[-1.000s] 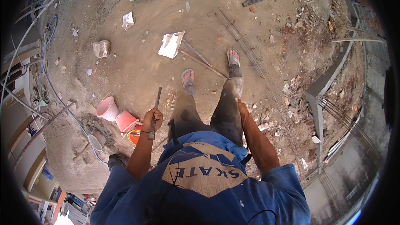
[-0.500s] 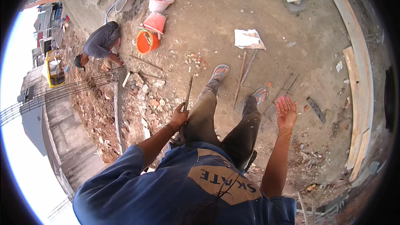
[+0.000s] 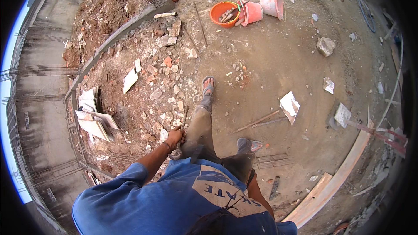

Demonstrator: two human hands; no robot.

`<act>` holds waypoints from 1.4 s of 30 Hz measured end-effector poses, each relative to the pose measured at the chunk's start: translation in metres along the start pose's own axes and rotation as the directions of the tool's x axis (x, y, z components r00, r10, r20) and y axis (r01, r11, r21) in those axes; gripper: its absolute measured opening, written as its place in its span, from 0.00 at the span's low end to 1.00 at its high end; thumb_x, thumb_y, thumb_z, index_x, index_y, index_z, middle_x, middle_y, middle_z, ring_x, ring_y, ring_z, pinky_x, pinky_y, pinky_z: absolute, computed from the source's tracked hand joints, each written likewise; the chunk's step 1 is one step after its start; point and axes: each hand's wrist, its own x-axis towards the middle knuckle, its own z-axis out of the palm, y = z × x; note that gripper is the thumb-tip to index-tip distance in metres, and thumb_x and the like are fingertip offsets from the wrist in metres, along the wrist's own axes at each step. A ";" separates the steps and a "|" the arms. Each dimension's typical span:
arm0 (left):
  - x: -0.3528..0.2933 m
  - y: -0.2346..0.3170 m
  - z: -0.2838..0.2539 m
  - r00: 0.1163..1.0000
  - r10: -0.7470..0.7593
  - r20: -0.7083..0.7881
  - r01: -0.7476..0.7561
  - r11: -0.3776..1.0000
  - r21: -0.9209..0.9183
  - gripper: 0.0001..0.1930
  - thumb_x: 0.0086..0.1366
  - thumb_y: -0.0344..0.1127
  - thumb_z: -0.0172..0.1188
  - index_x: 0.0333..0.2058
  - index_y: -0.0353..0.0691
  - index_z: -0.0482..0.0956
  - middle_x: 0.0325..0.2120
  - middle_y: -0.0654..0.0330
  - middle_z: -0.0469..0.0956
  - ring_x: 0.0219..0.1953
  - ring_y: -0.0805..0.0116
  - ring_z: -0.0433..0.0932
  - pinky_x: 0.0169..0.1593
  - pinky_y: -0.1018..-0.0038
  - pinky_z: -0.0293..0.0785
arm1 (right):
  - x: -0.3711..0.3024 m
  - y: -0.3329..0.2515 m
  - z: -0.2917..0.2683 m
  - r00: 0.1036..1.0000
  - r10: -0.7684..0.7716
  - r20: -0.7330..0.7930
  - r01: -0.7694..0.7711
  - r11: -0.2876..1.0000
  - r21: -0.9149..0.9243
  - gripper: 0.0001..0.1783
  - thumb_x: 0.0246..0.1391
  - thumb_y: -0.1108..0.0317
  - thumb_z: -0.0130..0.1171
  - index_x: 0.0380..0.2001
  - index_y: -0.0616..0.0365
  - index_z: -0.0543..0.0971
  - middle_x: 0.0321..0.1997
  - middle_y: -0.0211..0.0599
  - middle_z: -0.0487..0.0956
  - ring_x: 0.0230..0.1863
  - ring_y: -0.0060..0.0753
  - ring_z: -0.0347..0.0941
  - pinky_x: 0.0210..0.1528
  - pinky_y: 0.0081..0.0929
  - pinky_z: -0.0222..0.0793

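**Left hand closed on a thin rod beside the knee**

Head view: the left hand (image 3: 175,135) is closed around the lower part of a thin, dark, straight metal rod (image 3: 183,119). The rod rises from the fist and points forward, just beside the person's left leg in grey dusty trousers (image 3: 201,126), over the broken stone and brick rubble (image 3: 161,78) on the ground. The right hand is not visible; it is hidden behind the blue shirt (image 3: 174,200) and the right leg, so I cannot tell its state. The low end of the rod is covered by the fingers, and its tip is hard to see against the rubble. The rod looks slim, brownish-grey and even in thickness.
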 end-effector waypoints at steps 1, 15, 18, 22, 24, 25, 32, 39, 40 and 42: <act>0.018 -0.001 -0.013 0.999 0.000 -0.037 0.000 1.000 0.010 0.35 0.65 0.25 0.54 0.70 0.30 0.56 0.19 0.60 0.74 0.17 0.70 0.70 0.19 0.71 0.68 | 0.007 -0.012 0.027 0.999 0.015 -0.041 -0.020 0.994 -0.105 0.31 0.67 0.45 0.54 0.59 0.61 0.75 0.55 0.48 0.81 0.49 0.46 0.81 0.53 0.47 0.74; 0.153 0.111 -0.079 0.886 0.412 -0.211 -0.329 0.881 0.340 0.32 0.67 0.31 0.56 0.69 0.37 0.61 0.27 0.49 0.79 0.19 0.61 0.76 0.27 0.64 0.76 | 0.232 -0.191 0.639 0.833 -0.382 0.400 0.345 -0.207 -0.915 0.08 0.56 0.68 0.59 0.34 0.56 0.86 0.30 0.38 0.86 0.33 0.32 0.82 0.39 0.30 0.75; 0.160 0.116 -0.060 0.846 0.496 -0.195 -0.378 0.817 0.436 0.33 0.67 0.32 0.59 0.69 0.37 0.60 0.25 0.49 0.78 0.18 0.60 0.76 0.29 0.65 0.76 | 0.369 -0.198 0.711 0.819 -0.267 0.508 0.388 -0.394 -0.833 0.07 0.53 0.68 0.60 0.33 0.52 0.86 0.32 0.42 0.86 0.35 0.42 0.83 0.40 0.35 0.76; 0.152 0.149 -0.062 0.990 0.027 -0.142 -0.005 0.988 0.156 0.32 0.68 0.31 0.58 0.69 0.37 0.61 0.19 0.55 0.77 0.17 0.64 0.75 0.26 0.71 0.72 | 0.519 -0.180 0.793 0.825 -0.213 0.524 0.307 -0.608 -0.732 0.12 0.56 0.62 0.60 0.35 0.57 0.85 0.41 0.50 0.85 0.47 0.54 0.82 0.51 0.44 0.77; 0.151 0.144 -0.063 0.962 -0.178 -0.206 0.139 0.972 -0.192 0.31 0.69 0.32 0.58 0.70 0.40 0.60 0.15 0.63 0.75 0.16 0.69 0.74 0.24 0.76 0.68 | 0.570 -0.154 0.826 0.840 -0.191 0.507 0.267 -0.667 -0.695 0.15 0.58 0.61 0.61 0.42 0.61 0.81 0.44 0.53 0.84 0.48 0.56 0.81 0.52 0.46 0.77; 0.149 0.146 -0.063 0.943 -0.212 -0.256 0.128 0.943 -0.308 0.31 0.70 0.31 0.57 0.70 0.41 0.60 0.15 0.63 0.75 0.16 0.71 0.72 0.23 0.76 0.68 | 0.595 -0.149 0.844 0.836 -0.181 0.518 0.260 -0.701 -0.664 0.18 0.58 0.61 0.61 0.46 0.63 0.79 0.45 0.54 0.84 0.49 0.56 0.81 0.53 0.47 0.76; 0.173 0.158 -0.066 0.858 -0.352 -0.373 0.108 0.834 -0.540 0.30 0.71 0.30 0.56 0.69 0.40 0.60 0.17 0.63 0.74 0.15 0.72 0.71 0.20 0.75 0.69 | 0.709 -0.138 0.866 0.843 -0.315 0.437 0.111 -0.692 -0.713 0.31 0.56 0.62 0.65 0.55 0.66 0.64 0.45 0.60 0.83 0.51 0.58 0.81 0.53 0.50 0.77; 0.172 0.149 -0.038 0.853 -0.329 -0.405 0.086 0.855 -0.511 0.29 0.71 0.30 0.55 0.69 0.40 0.59 0.18 0.62 0.73 0.15 0.72 0.70 0.18 0.72 0.71 | 0.616 -0.179 0.850 0.795 -0.157 0.586 0.380 -0.625 -0.682 0.19 0.50 0.70 0.61 0.45 0.68 0.73 0.42 0.64 0.82 0.50 0.64 0.80 0.51 0.51 0.75; 0.167 0.147 -0.037 0.851 -0.321 -0.415 0.073 0.856 -0.511 0.29 0.71 0.30 0.54 0.69 0.40 0.59 0.18 0.61 0.73 0.15 0.71 0.70 0.18 0.72 0.71 | 0.587 -0.180 0.860 0.736 -0.098 0.670 0.495 -0.596 -0.632 0.15 0.49 0.70 0.61 0.39 0.69 0.76 0.41 0.66 0.82 0.50 0.64 0.79 0.52 0.51 0.74; 0.166 0.148 -0.036 0.881 -0.287 -0.376 0.066 0.862 -0.503 0.29 0.71 0.29 0.54 0.69 0.40 0.59 0.19 0.61 0.73 0.14 0.71 0.70 0.17 0.71 0.71 | 0.537 -0.210 0.872 0.640 -0.156 0.752 0.536 -0.612 -0.582 0.13 0.53 0.71 0.57 0.36 0.74 0.75 0.36 0.62 0.82 0.40 0.64 0.82 0.42 0.54 0.77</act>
